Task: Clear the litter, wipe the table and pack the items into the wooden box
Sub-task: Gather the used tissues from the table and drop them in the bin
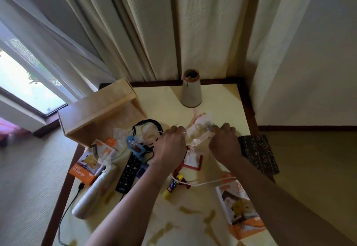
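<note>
Both hands meet near the middle of the table (222, 99). The left hand (170, 145) and the right hand (224, 141) have their fingers curled, and each one pinches an end of the crumpled white litter (199, 133), which is stretched between them.

The wooden box (96, 116) is at 10 o'clock on the table corner, with its open side turned toward the middle. The part of its inside that shows is plain wood. At 12 o'clock a cone-shaped vase (191, 91) stands upright; its mouth is dark, so I cannot tell what it holds.

At 9 o'clock lies an orange charger box (85, 168) with a crumpled tissue (105, 157) on it. A stack of plastic cups (88, 199) lies on its side at 8 o'clock. A remote control (128, 174) and a glue stick (171, 186) lie on either side of the left forearm. A second charger box (239, 207) is at 4 o'clock and a dark notebook (258, 153) at 3 o'clock.
</note>
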The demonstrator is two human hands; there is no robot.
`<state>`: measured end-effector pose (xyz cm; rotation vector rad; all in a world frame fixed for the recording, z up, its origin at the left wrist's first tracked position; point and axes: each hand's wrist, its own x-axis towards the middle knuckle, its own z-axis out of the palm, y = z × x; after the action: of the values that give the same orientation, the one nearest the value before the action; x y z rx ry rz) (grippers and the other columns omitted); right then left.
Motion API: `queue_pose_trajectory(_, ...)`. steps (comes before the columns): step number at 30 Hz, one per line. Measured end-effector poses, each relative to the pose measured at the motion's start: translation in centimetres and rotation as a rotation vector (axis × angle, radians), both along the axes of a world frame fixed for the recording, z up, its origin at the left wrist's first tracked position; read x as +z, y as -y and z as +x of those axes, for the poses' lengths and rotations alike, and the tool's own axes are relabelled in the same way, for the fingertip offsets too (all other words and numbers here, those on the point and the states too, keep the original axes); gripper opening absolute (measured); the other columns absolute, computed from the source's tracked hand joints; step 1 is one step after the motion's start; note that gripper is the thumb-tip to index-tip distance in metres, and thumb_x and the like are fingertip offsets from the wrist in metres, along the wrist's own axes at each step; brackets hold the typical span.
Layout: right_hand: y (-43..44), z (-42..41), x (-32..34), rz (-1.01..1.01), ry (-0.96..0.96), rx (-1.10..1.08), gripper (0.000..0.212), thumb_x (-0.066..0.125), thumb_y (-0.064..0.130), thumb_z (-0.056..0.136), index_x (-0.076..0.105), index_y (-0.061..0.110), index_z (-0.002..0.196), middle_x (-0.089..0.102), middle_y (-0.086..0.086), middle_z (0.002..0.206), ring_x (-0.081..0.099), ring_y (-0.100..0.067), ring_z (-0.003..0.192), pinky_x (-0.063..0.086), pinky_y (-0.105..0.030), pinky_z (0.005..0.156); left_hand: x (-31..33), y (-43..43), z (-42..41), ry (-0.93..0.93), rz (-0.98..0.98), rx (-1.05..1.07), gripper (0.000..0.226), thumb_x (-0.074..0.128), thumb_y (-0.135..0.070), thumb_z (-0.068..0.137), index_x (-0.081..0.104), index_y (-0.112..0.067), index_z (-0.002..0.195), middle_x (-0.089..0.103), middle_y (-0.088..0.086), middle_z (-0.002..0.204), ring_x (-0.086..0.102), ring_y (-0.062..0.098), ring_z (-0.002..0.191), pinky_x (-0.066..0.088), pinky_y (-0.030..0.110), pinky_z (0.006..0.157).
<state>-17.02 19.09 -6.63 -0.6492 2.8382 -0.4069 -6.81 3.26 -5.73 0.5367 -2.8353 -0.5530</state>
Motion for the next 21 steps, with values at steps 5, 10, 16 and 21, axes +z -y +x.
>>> queue_pose_trajectory(5,0.9,0.1,-1.2,0.200,0.193,0.091,0.072,0.061,0.036,0.091,0.024,0.020,0.150,0.034,-0.015,0.141,0.037,-0.035,0.129,0.042,-0.045,0.103,-1.0,0.8,-2.7,0.479,-0.189,-0.075,0.040,0.048,-0.014,0.095,0.052,-0.016,0.134,0.049,0.012,0.131,0.054,0.033,0.119,0.050,0.046,0.091)
queue_pose_trajectory(10,1.4,0.4,-2.7,0.077,0.170,0.047,0.074,0.070,0.035,0.088,0.029,0.021,0.148,0.043,-0.012,0.134,0.054,-0.029,0.114,0.054,-0.037,0.086,-2.6,1.5,-3.3,0.599,-0.232,-0.095,0.038,0.049,-0.015,0.098,0.047,-0.008,0.135,0.050,0.014,0.135,0.054,0.033,0.125,0.047,0.043,0.098)
queue_pose_trajectory(16,0.8,0.2,-2.4,-0.166,0.183,0.013,0.036,0.052,0.004,0.091,0.051,0.012,0.126,0.051,-0.015,0.118,0.057,-0.031,0.098,0.047,-0.035,0.074,-3.2,1.7,-3.2,0.494,-0.201,-0.050,0.027,0.054,-0.010,0.094,0.059,-0.010,0.121,0.057,0.009,0.121,0.059,0.026,0.113,0.050,0.036,0.080)
queue_pose_trajectory(21,1.1,-1.7,1.2,-0.255,0.022,-0.019,0.033,0.057,0.003,0.089,0.055,0.011,0.121,0.053,-0.009,0.109,0.058,-0.025,0.092,0.050,-0.034,0.071,-1.8,1.7,-3.5,0.249,-0.086,0.064,0.030,0.051,-0.008,0.092,0.057,-0.011,0.122,0.056,0.009,0.116,0.061,0.028,0.102,0.049,0.038,0.070)
